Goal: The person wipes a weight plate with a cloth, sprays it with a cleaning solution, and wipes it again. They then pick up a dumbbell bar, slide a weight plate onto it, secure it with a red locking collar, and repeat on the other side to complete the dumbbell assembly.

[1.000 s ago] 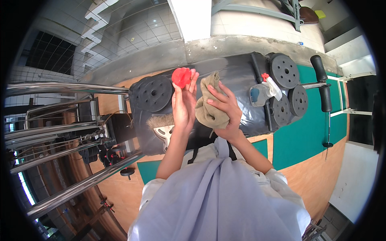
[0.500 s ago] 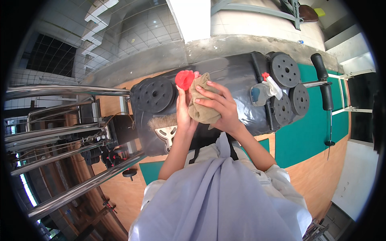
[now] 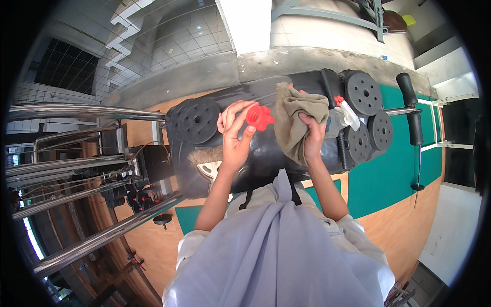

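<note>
My left hand pinches a red plastic collar nut with a ringed opening, held up by thumb and fingertips. To its right, my right hand grips a crumpled olive-brown cloth, its thumb on the near side and the other fingers mostly hidden behind. A small gap separates nut and cloth. Both are above a bench wrapped in glossy black plastic. Below my left hand lies a brush with pale bristles and a white handle. Behind the cloth, a spray bottle with a white and red trigger is partly covered.
Black weight plates lie at the bench's left end and right end. A black ribbed rod rests beside the right plates. Chrome rails run along the left. Green matting covers part of the wooden floor.
My hands have come apart. The cloth has moved right and away from the red nut, now partly covering the spray bottle; the nut has shifted slightly right and nearer.
</note>
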The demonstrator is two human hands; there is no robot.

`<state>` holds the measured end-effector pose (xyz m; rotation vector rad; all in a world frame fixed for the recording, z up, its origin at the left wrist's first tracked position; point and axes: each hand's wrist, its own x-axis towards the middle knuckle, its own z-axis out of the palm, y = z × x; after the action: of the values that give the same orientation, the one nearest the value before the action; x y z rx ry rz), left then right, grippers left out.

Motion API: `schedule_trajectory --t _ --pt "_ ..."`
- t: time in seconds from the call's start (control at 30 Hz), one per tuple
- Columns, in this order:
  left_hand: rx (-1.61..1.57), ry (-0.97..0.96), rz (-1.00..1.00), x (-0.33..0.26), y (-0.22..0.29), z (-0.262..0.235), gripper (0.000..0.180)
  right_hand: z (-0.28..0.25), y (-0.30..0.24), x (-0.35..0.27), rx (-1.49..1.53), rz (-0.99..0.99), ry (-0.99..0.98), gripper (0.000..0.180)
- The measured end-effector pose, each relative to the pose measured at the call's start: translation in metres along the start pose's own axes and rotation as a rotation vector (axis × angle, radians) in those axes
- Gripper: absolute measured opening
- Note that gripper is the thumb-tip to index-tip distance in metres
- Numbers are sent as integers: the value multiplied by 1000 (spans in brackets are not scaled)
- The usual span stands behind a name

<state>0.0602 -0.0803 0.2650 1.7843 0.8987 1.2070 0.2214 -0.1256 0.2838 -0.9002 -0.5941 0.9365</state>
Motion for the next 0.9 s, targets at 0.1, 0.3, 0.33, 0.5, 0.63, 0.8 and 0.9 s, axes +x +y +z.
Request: schedule_trajectory --t 0.1,0.3,0.33,0.5,0.63,0.8,0.9 --pt "378 -74 197 -3 -2 -2 46 -2 -5 -5 136 226 -171 42" --pt "561 14 50 -8 -60 4 38 -20 25 -16 164 952 39 44" --pt "545 8 -21 -13 -78 3 37 -29 30 -18 121 969 58 44" --pt "540 43 -322 -42 -172 9 38 -76 42 -30 183 896 208 44" --pt "606 98 -393 -53 -215 27 38 -101 41 -40 248 798 336 44" --pt "700 113 -527 -62 -226 42 41 -116 37 -52 259 699 419 43" --pt "754 85 -568 -61 -224 43 49 -125 37 -58 240 693 438 42"
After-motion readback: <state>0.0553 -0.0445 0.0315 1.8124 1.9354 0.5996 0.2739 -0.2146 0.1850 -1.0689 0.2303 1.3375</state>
